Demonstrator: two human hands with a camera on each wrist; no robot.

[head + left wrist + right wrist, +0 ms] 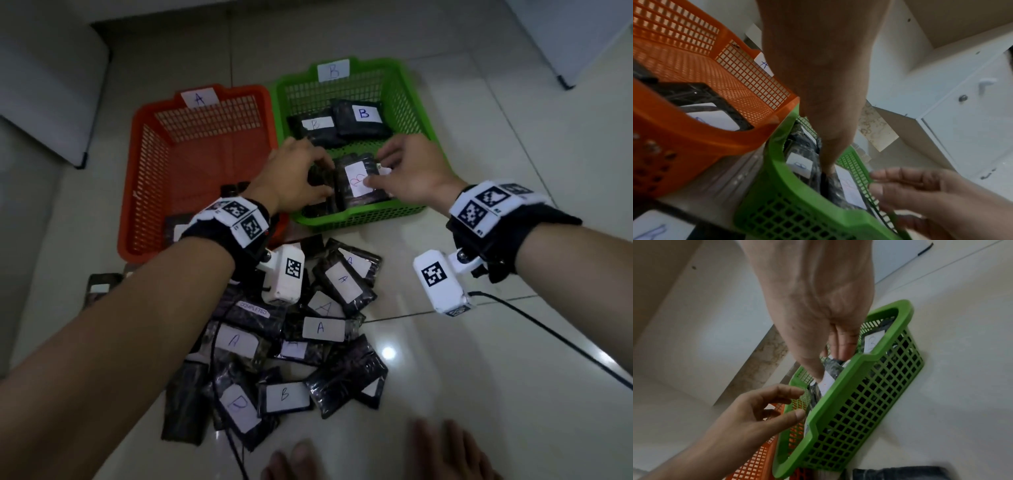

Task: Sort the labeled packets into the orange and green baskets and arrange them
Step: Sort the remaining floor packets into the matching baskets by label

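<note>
Pale glossy floor tiles (479,342) carry everything I see: an orange basket (144,192) tagged "A" on its far rim, and touching its right side a green basket (421,120) tagged "B". Both my hands are down in the near end of the green basket. My left hand (294,171) has its grip curled round the left edge of a dark packet (356,181) whose white label bears a loopy "B"; my right hand (407,171) pinches that packet's right edge, thumb on the label, fingers behind. From the right wrist view the thumb tip presses the white label just inside the green rim. Two more packets (363,118) marked "B" lie flat at the far end of the green basket. One packet (173,226) sits in the near corner of the orange basket, its label partly hidden by my wrist. On the floor near me a heap of packets (308,329) shows several "A" labels, one "B", one I read as "D", and a strip printed "COMPLETED". Black cables (548,332) trail over the tiles
</note>
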